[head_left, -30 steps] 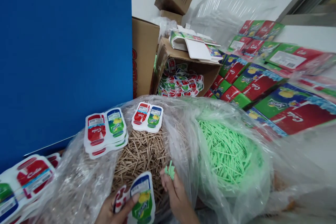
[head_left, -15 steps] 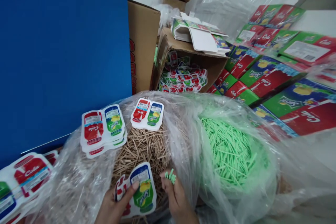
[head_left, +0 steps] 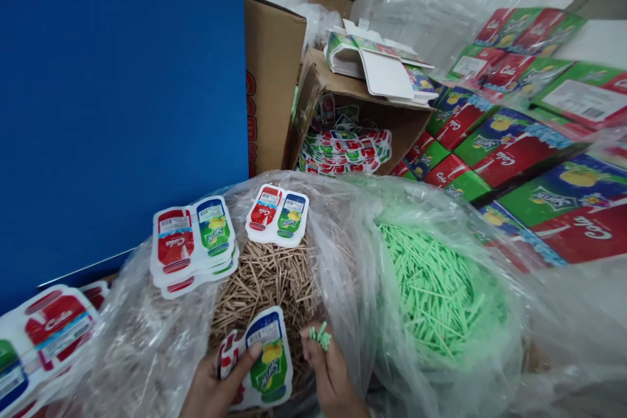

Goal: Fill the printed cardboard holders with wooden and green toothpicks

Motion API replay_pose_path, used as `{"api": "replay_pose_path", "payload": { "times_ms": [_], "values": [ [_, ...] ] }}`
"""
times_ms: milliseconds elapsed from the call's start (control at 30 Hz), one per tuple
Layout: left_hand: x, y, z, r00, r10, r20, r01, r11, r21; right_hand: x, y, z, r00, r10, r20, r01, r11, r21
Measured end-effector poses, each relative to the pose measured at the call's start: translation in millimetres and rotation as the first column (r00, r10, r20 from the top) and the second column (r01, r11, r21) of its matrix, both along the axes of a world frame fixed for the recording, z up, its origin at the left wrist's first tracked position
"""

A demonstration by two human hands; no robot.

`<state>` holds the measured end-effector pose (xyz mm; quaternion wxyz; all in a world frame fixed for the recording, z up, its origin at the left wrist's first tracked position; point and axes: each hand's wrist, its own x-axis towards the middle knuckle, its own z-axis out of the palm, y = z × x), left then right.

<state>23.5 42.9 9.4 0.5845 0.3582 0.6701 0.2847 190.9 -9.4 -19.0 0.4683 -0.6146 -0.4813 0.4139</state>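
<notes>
My left hand point(head_left: 220, 375) grips a jar-shaped Cola and Sprite packet point(head_left: 268, 356), thumb on its printed front; its Cola half is partly covered by my fingers. Just to the right, my right hand point(head_left: 329, 369) is closed around a small bunch of green sticks point(head_left: 321, 336), whose ends poke out above the fingers. Both hands are over a clear plastic bag of brown sticks point(head_left: 267, 281). Beyond them, another packet point(head_left: 277, 214) lies on the brown sticks. A small stack of packets point(head_left: 193, 241) rests on the plastic to its left.
On the right is a clear bag of green sticks point(head_left: 431, 294). Behind stands a cardboard box point(head_left: 406, 127) holding many packets. Printed Cola and Sprite cartons point(head_left: 519, 150) are piled at the right. A blue panel point(head_left: 122, 91) fills the left; more packets point(head_left: 42, 339) lie below it.
Both hands keep nearly the same place and hold the same things. The view has shifted slightly, so the background sits a little further right.
</notes>
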Motion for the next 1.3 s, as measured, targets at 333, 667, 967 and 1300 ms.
{"api": "replay_pose_path", "payload": {
  "times_ms": [333, 667, 967, 1300],
  "values": [
    [-1.3, 2.2, -3.8, 0.999, -0.018, -0.028, 0.018, 1.0, 0.004, -6.2, -0.7, 0.3, 0.996, -0.082, -0.031, 0.082, 0.997, -0.013],
    [-2.8, 5.2, -11.7, 0.998, -0.037, 0.057, 0.034, 0.998, 0.048, -4.6, -3.0, -0.2, 0.995, -0.098, -0.015, 0.097, 0.994, -0.047],
    [-3.8, 6.7, -6.2, 0.995, -0.014, 0.098, 0.014, 1.0, -0.002, -6.7, -4.1, -3.1, 0.993, -0.119, 0.005, 0.119, 0.991, -0.055],
    [-3.0, 7.3, -15.1, 0.988, -0.026, 0.151, 0.021, 0.999, 0.034, -7.1, -5.1, -8.6, 0.995, -0.079, -0.06, 0.081, 0.997, 0.02]
  ]
}}
